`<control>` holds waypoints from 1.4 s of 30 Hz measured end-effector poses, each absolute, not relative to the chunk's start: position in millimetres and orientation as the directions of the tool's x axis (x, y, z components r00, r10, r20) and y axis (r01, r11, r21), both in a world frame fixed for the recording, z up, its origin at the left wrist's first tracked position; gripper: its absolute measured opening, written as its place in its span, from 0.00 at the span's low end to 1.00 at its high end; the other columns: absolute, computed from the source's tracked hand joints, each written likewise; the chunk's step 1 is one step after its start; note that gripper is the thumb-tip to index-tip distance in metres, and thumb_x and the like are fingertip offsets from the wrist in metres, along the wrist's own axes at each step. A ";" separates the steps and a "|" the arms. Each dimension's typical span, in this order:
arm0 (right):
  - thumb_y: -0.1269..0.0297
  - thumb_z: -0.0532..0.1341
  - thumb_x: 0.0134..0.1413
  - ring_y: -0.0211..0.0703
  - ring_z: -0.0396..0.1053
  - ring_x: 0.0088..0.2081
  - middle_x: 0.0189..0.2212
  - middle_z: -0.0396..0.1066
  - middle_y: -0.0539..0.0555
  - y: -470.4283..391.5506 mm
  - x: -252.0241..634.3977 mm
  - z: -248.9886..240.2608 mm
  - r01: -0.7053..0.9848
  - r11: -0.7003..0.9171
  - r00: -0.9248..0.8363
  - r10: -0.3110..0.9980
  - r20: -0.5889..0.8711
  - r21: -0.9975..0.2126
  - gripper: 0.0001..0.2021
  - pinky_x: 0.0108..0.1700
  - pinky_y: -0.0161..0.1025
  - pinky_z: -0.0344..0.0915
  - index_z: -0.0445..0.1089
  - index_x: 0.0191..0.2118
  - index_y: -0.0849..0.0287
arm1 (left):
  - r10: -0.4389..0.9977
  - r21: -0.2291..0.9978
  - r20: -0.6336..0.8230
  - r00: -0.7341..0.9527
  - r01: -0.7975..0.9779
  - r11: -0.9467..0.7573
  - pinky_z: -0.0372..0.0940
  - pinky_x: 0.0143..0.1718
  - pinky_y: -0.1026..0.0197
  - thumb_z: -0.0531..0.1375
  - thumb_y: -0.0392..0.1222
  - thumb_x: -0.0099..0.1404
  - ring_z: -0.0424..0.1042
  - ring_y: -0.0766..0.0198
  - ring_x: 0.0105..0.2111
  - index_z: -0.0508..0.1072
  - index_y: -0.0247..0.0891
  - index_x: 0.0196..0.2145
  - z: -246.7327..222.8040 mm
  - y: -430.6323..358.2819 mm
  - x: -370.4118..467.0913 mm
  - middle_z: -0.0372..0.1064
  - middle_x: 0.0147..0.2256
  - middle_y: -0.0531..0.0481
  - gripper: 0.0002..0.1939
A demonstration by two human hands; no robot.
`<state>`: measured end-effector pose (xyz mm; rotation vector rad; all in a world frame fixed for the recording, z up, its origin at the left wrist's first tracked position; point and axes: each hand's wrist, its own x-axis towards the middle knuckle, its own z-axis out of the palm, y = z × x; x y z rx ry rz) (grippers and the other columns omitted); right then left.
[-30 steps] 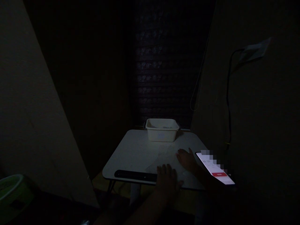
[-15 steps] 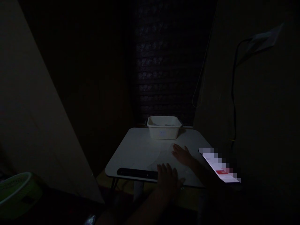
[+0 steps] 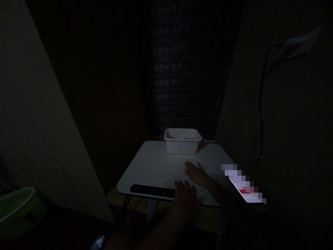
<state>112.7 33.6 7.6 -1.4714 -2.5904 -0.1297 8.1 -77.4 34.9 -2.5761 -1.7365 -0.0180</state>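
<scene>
At the far left, a green basket (image 3: 24, 213) stands off the table (image 3: 145, 163), low and well apart from it. Along the table's near edge, from close to the near left corner, runs a dark ledge (image 3: 151, 190), probably a stop against things sliding off. A thin, see-through sheet (image 3: 175, 177) lies on the tabletop right of the ledge's middle, towards the table's centre; its exact outline is lost in the gloom. A white tub (image 3: 182, 147) stands near the middle of the far edge, perhaps so the near half is free for working; something pale inside is too dim to name. The left hand (image 3: 186, 198) lies palm down over the near edge and covers part of the ledge, fingers spread and gripping nothing visible, which seems a way of bracing. The right hand (image 3: 197, 174), also wide and flat, reaches across the sheet, apparently pressing it down rather than pinching it. A lit phone (image 3: 241, 190) sits at the right edge, screen up, presumably to be glanced at; I cannot tell whether it overhangs.
</scene>
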 end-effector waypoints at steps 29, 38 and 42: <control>0.60 0.36 0.50 0.45 0.54 0.44 0.41 0.60 0.58 26.8 138.4 15.0 0.964 0.244 -0.265 0.907 0.327 0.104 0.20 0.45 0.53 0.36 0.59 0.39 0.58 | 0.918 -0.005 0.078 0.388 0.921 -0.389 0.37 0.42 0.44 0.30 0.54 0.54 0.48 0.49 0.45 0.53 0.36 0.46 42.9 -76.9 3.3 0.52 0.46 0.41 0.29; 0.59 0.35 0.50 0.38 0.44 0.49 0.48 0.49 0.53 26.1 137.2 4.0 0.844 0.529 -0.530 0.802 0.277 0.085 0.20 0.46 0.45 0.40 0.50 0.47 0.57 | 0.930 -0.010 0.006 0.366 0.930 -0.366 0.35 0.43 0.43 0.30 0.55 0.54 0.45 0.47 0.46 0.52 0.38 0.47 36.6 -75.9 11.2 0.48 0.48 0.42 0.30; 0.58 0.34 0.50 0.39 0.42 0.50 0.50 0.46 0.55 32.0 131.1 -0.4 0.851 0.516 -0.522 0.819 0.238 0.094 0.21 0.46 0.49 0.38 0.46 0.49 0.58 | 0.927 -0.016 0.014 0.375 0.927 -0.375 0.35 0.42 0.43 0.30 0.55 0.54 0.46 0.46 0.46 0.53 0.37 0.47 37.5 -75.8 10.1 0.49 0.48 0.41 0.31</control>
